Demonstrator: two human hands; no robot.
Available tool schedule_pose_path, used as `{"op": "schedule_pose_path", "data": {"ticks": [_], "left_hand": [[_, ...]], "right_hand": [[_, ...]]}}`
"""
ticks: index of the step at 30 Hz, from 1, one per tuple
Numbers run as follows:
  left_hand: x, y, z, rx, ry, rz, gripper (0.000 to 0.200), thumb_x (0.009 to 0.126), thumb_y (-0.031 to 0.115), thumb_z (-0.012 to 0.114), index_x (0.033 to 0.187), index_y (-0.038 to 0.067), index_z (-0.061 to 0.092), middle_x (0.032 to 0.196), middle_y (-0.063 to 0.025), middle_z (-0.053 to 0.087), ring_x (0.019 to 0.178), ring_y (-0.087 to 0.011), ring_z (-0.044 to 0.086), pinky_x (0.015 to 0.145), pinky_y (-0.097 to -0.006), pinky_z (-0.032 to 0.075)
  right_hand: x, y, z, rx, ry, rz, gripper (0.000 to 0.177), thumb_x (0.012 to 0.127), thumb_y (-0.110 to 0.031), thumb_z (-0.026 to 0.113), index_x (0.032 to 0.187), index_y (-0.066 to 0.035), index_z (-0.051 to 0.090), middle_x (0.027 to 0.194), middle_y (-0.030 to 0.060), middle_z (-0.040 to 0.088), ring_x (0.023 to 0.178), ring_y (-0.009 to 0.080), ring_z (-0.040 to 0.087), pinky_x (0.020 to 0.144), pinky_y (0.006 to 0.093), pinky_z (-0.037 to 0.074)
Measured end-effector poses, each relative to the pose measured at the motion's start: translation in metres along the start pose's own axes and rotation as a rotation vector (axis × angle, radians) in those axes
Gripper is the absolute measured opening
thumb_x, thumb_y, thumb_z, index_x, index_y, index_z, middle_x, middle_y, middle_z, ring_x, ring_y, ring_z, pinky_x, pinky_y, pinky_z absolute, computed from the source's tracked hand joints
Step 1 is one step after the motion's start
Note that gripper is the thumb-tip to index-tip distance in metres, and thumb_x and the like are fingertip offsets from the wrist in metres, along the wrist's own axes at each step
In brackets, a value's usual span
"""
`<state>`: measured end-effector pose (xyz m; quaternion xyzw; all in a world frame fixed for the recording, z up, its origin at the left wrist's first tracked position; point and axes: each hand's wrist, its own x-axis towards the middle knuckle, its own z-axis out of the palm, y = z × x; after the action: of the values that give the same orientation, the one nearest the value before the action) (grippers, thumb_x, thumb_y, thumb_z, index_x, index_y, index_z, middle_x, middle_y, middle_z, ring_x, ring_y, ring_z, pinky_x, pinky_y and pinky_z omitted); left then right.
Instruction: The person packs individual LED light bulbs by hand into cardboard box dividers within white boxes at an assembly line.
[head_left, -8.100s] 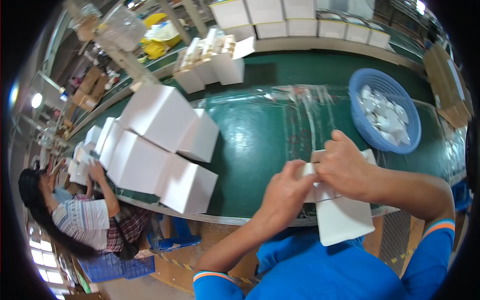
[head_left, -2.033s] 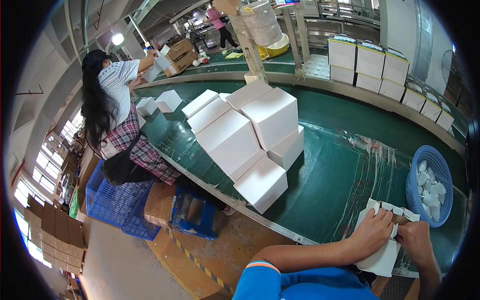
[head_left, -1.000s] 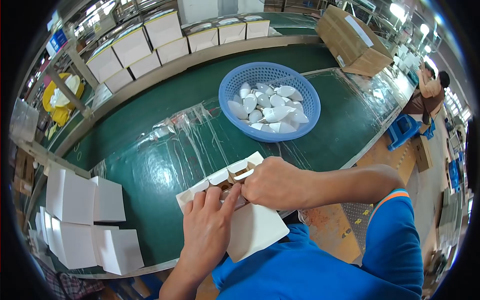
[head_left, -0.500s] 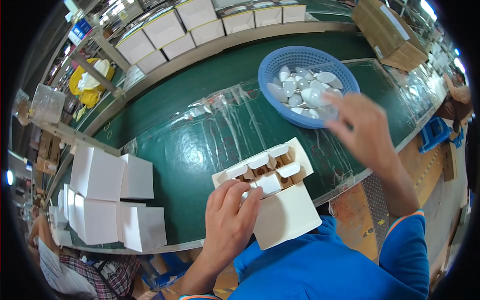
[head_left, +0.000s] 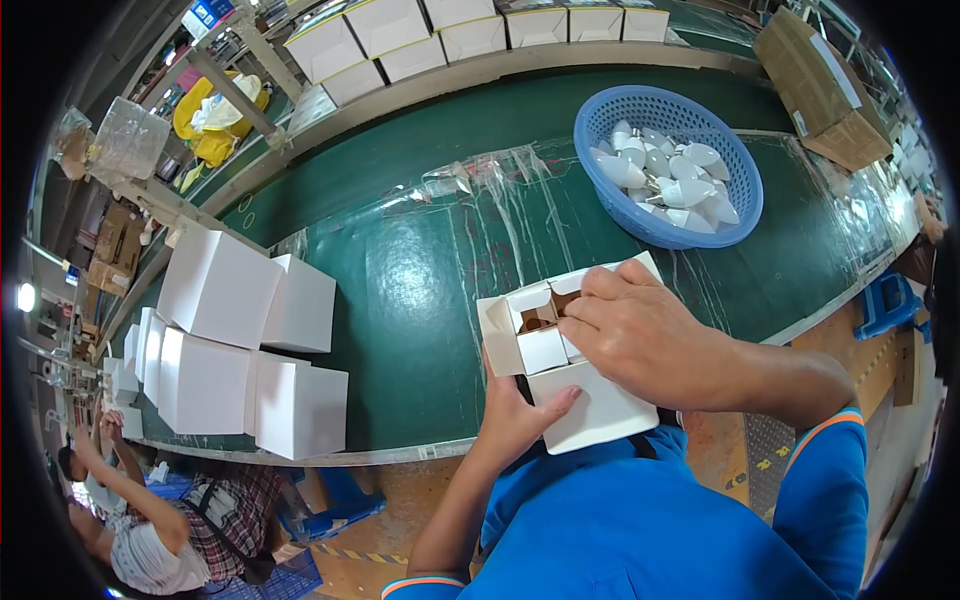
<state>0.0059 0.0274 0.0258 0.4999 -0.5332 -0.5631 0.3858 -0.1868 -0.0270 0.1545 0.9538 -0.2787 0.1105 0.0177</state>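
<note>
The open white box [head_left: 543,351] sat just right of and below the frame's centre, its lower flap [head_left: 600,412] spread toward the blue shirt [head_left: 670,520]. The left hand [head_left: 512,415] was partly open around its lower left corner, thumb across that flap; light, even pressure there would best have steadied the thin card without creasing it. The right hand [head_left: 650,325] bent over the upper right compartments, fingers curled closely together; whether they pinched anything was hidden. Working straight down, clear of the brown dividers [head_left: 537,318], seemed safest. Beyond, at upper right, the blue basket [head_left: 640,226] held white bulbs [head_left: 690,190]; closed white boxes [head_left: 215,290] stood at left.
</note>
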Motion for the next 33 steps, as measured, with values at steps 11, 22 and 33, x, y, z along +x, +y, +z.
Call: {"op": "schedule_pose_path", "data": {"ticks": [11, 22, 33], "left_hand": [[0.018, 0.002, 0.004, -0.066, -0.041, 0.000, 0.122, 0.062, 0.022, 0.088, 0.153, 0.003, 0.010, 0.143, -0.0203, 0.037, 0.128, -0.0333, 0.046, 0.114, -0.0422, 0.030], [0.032, -0.026, 0.013, 0.358, 0.092, 0.407, 0.110, 0.069, 0.032, 0.087, 0.149, 0.001, 0.018, 0.147, -0.0197, 0.025, 0.135, -0.0335, 0.036, 0.117, -0.0441, 0.023], [0.027, -0.039, 0.010, 0.087, 0.035, 0.058, 0.115, 0.064, 0.032, 0.091, 0.149, 0.001, 0.019, 0.141, -0.0167, 0.033, 0.130, -0.0321, 0.041, 0.115, -0.0451, 0.024]], "right_hand": [[0.009, 0.006, 0.013, -0.122, 0.075, -0.086, 0.009, 0.075, -0.014, 0.061, 0.079, -0.005, 0.060, 0.072, 0.0040, 0.059, 0.076, 0.0203, 0.052, 0.072, 0.0342, 0.037], [-0.008, -0.008, -0.020, 0.186, 0.194, -0.118, 0.017, 0.074, -0.011, 0.066, 0.091, -0.010, 0.069, 0.090, -0.0002, 0.064, 0.088, 0.0187, 0.057, 0.084, 0.0378, 0.039], [0.007, 0.000, 0.003, 0.146, -0.009, -0.091, 0.020, 0.074, -0.018, 0.067, 0.092, -0.009, 0.066, 0.094, 0.0000, 0.066, 0.089, 0.0180, 0.054, 0.079, 0.0347, 0.036]]}}
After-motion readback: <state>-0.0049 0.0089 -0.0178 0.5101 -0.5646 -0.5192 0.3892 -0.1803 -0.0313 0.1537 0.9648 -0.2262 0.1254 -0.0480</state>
